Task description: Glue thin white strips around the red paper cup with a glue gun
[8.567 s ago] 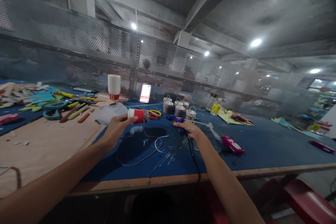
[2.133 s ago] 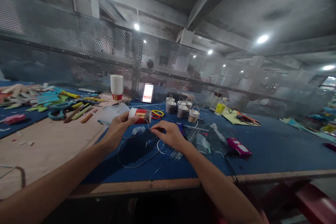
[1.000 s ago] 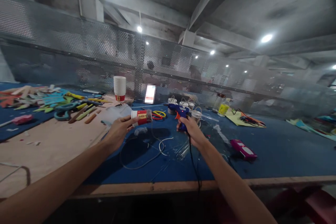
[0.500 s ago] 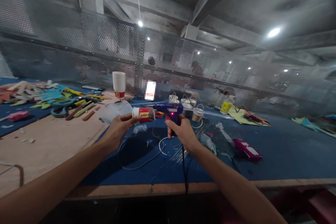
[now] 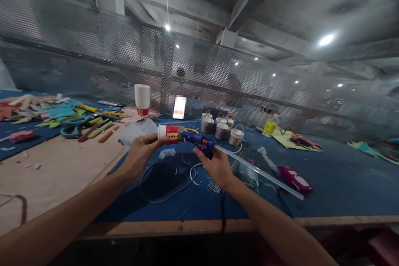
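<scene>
My left hand (image 5: pixel 144 152) grips a red and white paper cup (image 5: pixel 171 134) lying on its side in the air, its base towards the hand. Wrapped round the handle of a blue glue gun (image 5: pixel 197 138) is my right hand (image 5: pixel 216 164). The gun's nozzle points left and meets the cup's right end; whether it touches is too small to tell. A long clear glue stick (image 5: pixel 258 170) sticks out of the gun's back towards the lower right. Behind the gun stand several small buckets (image 5: pixel 222 129) with wire handles.
A stack of paper cups (image 5: pixel 142 99) and a lit phone (image 5: pixel 179 107) stand at the back. Scissors (image 5: pixel 71 128) and tools lie left. Wires (image 5: pixel 215 183), a magenta device (image 5: pixel 295 178) and a yellow-labelled bottle (image 5: pixel 270 125) are at the right.
The glue gun has turned and tilted, its nozzle moving down to the cup's right end. The glue stick behind it now shows. My left hand and the cup have barely moved.
</scene>
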{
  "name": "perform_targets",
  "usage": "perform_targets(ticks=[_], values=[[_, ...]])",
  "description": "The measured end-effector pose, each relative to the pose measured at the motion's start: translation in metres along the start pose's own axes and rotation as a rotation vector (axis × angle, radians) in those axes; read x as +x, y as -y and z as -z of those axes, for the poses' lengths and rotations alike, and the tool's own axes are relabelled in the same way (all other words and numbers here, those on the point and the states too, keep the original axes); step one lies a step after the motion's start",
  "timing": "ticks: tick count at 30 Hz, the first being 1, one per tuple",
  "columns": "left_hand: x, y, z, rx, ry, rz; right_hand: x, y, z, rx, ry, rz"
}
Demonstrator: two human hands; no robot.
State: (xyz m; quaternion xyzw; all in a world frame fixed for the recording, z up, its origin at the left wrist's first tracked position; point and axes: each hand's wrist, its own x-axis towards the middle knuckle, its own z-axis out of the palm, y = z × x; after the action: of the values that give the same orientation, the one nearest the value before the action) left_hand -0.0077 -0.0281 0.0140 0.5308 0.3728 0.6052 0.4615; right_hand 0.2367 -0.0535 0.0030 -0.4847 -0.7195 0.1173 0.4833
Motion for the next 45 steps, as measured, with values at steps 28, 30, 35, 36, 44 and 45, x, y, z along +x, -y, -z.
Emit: perform_targets(ticks=[28,30,35,36,44,45], values=[[-0.011,-0.015,-0.006,0.103,-0.018,0.012,-0.003,-0.001,0.003,-0.351,0.008,0.088],[-0.011,-0.015,-0.007,0.104,-0.022,0.002,-0.003,-0.001,0.003,-0.37,0.013,0.09],[-0.01,-0.016,-0.006,0.111,-0.049,0.047,-0.004,-0.001,0.004,-0.389,0.023,0.093],[-0.01,-0.015,-0.006,0.103,-0.051,0.054,-0.004,-0.001,0.004,-0.395,0.027,0.091],[-0.01,-0.013,-0.005,0.097,-0.042,0.028,-0.004,-0.001,0.003,-0.433,0.042,0.093],[-0.01,-0.014,-0.006,0.101,-0.043,0.025,-0.004,0.0,0.003,-0.437,0.043,0.09]])
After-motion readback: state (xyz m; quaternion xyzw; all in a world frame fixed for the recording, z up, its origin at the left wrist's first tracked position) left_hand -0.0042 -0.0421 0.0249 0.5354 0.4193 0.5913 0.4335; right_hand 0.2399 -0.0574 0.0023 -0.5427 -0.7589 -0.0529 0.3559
